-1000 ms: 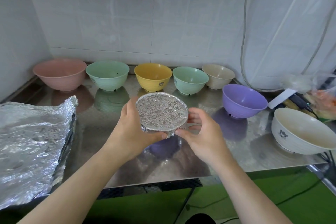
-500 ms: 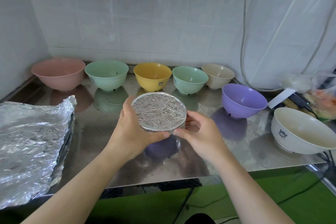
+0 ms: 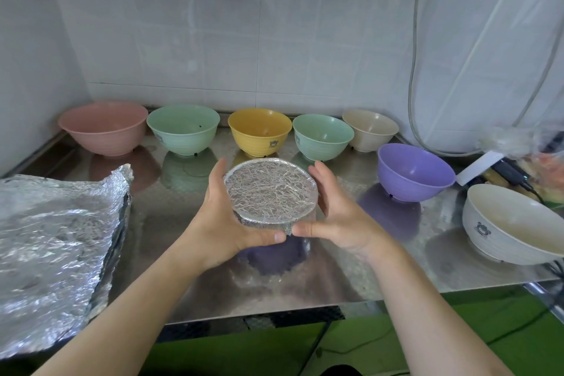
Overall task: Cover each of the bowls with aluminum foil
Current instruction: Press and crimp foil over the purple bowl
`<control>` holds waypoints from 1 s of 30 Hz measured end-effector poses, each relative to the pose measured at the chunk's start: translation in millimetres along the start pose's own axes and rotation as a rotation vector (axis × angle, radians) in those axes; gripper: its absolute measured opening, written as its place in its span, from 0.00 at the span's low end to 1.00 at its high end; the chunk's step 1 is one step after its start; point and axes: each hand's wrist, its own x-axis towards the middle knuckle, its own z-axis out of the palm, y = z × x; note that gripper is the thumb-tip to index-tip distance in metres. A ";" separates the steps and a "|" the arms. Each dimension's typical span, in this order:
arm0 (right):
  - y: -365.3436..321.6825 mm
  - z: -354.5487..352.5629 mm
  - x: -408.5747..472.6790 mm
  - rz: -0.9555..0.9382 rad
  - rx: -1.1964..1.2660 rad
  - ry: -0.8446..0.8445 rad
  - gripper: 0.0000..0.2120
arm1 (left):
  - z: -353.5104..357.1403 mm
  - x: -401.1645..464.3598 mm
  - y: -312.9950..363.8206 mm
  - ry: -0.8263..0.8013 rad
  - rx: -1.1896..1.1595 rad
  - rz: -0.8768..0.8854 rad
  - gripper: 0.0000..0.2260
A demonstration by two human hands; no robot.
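Foil-capped round bowl (image 3: 270,192) — held above the steel counter (image 3: 351,268) | left hand (image 3: 225,223) cups its side, thumb on the foil skirt | right hand (image 3: 338,217) spread, thumb pinching the loose corner | risk — hard pressing may tear the thin foil.

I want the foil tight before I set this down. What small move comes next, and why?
Probably press down the loose foil flap at the near rim. The foil-covered bowl looks sealed elsewhere, and your left hand and right hand already meet at that spot.
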 end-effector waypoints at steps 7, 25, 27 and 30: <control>1.3 -14.4 18.5 -0.002 0.053 -0.127 0.73 | -2.5 7.0 -1.3 -0.025 -0.072 0.034 0.72; -4.2 -10.1 0.9 -0.049 -0.067 -0.038 0.61 | -11.6 4.6 -4.8 -0.123 0.057 0.020 0.71; -12.8 -13.3 4.8 -0.034 0.057 0.024 0.59 | -13.8 2.9 0.6 -0.124 0.062 0.027 0.62; -24.2 -5.8 22.7 -0.029 0.157 0.190 0.38 | -4.3 3.0 18.8 0.068 -0.033 0.009 0.40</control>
